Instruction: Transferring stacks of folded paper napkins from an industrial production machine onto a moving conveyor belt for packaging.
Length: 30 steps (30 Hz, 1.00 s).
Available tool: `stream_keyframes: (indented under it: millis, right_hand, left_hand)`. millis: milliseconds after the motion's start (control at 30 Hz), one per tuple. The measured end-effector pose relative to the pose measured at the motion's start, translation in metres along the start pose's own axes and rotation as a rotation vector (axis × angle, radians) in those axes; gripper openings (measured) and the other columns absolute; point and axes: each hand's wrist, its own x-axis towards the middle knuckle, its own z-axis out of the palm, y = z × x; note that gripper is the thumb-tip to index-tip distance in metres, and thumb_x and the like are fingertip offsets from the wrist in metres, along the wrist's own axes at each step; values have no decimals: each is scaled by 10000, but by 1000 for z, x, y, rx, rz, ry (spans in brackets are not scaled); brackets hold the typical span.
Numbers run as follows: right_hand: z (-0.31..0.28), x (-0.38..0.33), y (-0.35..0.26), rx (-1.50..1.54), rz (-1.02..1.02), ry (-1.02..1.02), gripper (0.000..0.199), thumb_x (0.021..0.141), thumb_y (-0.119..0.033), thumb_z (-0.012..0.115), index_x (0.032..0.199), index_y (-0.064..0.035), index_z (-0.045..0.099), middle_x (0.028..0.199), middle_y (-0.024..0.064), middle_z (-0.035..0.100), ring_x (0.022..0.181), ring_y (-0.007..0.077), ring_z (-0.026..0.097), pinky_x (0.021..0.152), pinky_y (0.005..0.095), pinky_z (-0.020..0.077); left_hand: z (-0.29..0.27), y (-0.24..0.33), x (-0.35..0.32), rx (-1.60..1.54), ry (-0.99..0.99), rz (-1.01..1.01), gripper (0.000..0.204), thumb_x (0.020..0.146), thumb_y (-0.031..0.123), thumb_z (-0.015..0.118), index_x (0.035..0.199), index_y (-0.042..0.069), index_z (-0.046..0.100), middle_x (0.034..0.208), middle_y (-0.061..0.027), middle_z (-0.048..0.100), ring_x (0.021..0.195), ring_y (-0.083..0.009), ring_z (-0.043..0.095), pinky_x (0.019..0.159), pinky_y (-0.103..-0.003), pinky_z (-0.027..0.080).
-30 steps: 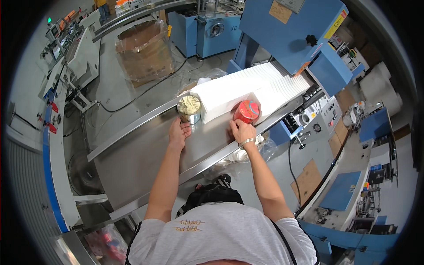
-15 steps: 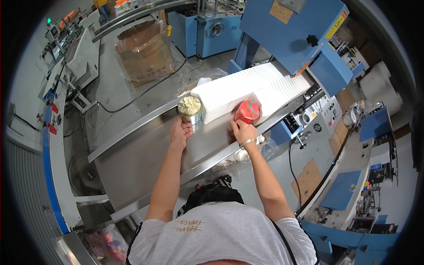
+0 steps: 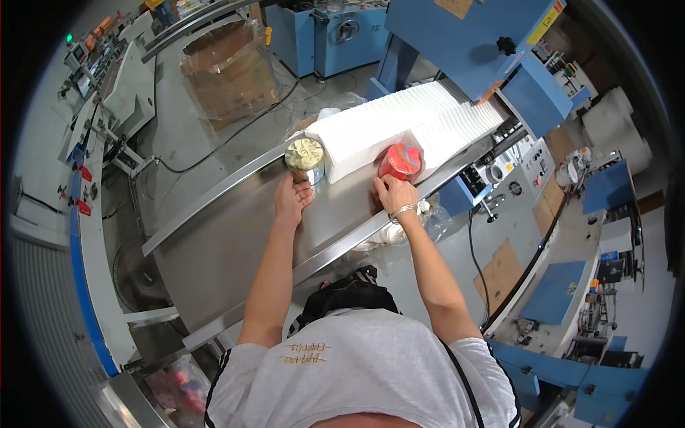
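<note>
On the sloping metal chute [image 3: 228, 235], a stack of white folded paper sheets [image 3: 378, 128] stands in a stepped row. A round can with a crinkled pale yellow top [image 3: 305, 153] rests against the left front of the stack. My left hand [image 3: 291, 202] is at its near side, palm turned up, fingers extended and loosely bent by its base. At the right front of the stack sits a red can [image 3: 400, 162] with a blue mark on top. My right hand [image 3: 396, 194], a bracelet at its wrist, has its fingers bunched against the can's near side; their tips are partly hidden.
Metal rails [image 3: 214, 203] border the chute. A blue machine [image 3: 457, 43] overhangs the far end of the stack. Beyond the left rail stand a plastic-lined cardboard box [image 3: 228, 78] and a black cable [image 3: 235, 150]. A control panel [image 3: 524, 175] is at the right.
The view has tilted slightly, so the chute, cans and stack sit a little higher in the picture. Both hands stay by the same cans.
</note>
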Motion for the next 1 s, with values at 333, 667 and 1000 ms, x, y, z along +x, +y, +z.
stream_keyframes:
  millis: [333,667,1000]
  right_hand:
    - [0,-1,0,16,-4,-6,346,855,-402,512,731,-106,641,682,189,625,683,381,615,644,469,479]
    - [-3,-2,-1,34,-43,30,342,855,-376,523,698,-89,623,653,197,611,640,388,607,606,475,477]
    - [0,-7,5,80,-167,90,340,857,-362,543,650,-97,594,591,185,591,558,386,591,535,473,468]
  left_hand:
    - [-2,2,-2,-3,3,11,383,920,408,446,1039,50,511,790,-105,610,653,-184,576,601,-320,494]
    - [1,8,-4,188,124,320,309,941,358,442,1066,81,497,657,-45,553,480,-110,523,409,-231,443]
    - [-26,7,1,-32,165,216,335,951,366,427,1090,62,414,821,-152,587,573,-219,599,495,-306,519]
